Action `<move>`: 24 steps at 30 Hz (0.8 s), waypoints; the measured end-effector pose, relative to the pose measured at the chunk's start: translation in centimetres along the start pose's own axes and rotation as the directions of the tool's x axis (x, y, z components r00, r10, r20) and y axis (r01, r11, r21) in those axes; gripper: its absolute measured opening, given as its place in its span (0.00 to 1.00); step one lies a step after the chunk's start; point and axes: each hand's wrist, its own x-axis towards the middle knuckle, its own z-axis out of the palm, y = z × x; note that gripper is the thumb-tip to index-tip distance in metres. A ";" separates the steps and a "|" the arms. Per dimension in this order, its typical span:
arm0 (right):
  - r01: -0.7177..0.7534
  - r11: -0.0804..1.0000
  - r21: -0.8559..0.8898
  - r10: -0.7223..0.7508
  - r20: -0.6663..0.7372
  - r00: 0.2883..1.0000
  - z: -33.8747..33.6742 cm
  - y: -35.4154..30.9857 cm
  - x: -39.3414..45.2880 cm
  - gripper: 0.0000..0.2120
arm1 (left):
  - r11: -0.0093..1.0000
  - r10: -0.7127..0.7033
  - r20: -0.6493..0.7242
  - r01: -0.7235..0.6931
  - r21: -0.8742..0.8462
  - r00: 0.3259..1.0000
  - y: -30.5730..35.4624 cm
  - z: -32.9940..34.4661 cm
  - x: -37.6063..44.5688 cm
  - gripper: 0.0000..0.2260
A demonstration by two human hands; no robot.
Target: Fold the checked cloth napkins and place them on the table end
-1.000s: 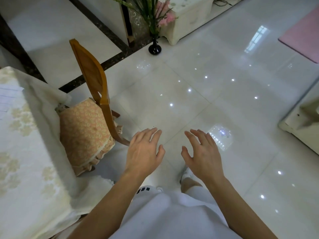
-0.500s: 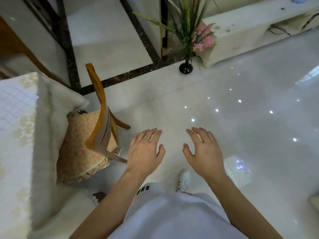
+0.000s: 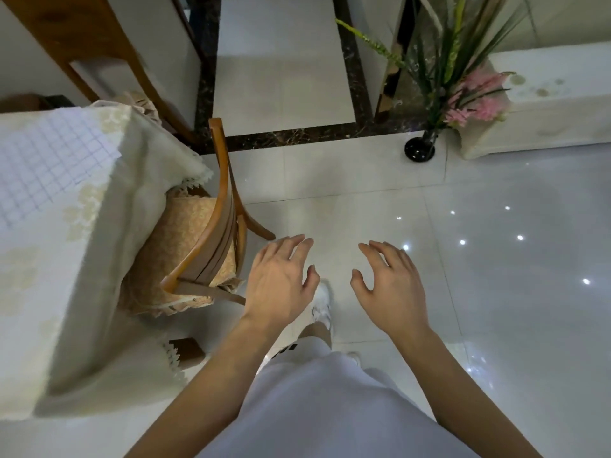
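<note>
Both hands, left [image 3: 281,285] and right [image 3: 391,289], hover empty, fingers loosely spread, beside the worktop [image 3: 39,259] bearing a checked napkin [image 3: 49,166].

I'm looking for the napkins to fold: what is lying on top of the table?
A cream patterned tablecloth drapes the table, and a blue-checked white cloth lies flat on it, running out of frame at the left. Whether it is one napkin or several, I cannot tell.

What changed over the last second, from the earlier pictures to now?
The view swung left toward the table, bringing the checked cloth napkin into sight. Nothing was grasped or released. The left hand and right hand stay open and empty over the floor.
</note>
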 end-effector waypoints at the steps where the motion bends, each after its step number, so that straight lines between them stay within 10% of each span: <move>1: 0.013 1.000 0.003 -0.013 0.001 1.000 0.2 0.2 1.1 0.20 | 1.000 0.004 -0.006 -0.004 -0.001 1.000 -0.1 0.1 0.8 0.20; 24: 0.470 0.882 0.033 -0.465 0.214 0.859 7.6 -7.8 40.2 0.24 | 0.935 -0.348 -0.063 0.342 -0.098 0.935 -14.4 -1.8 29.4 0.23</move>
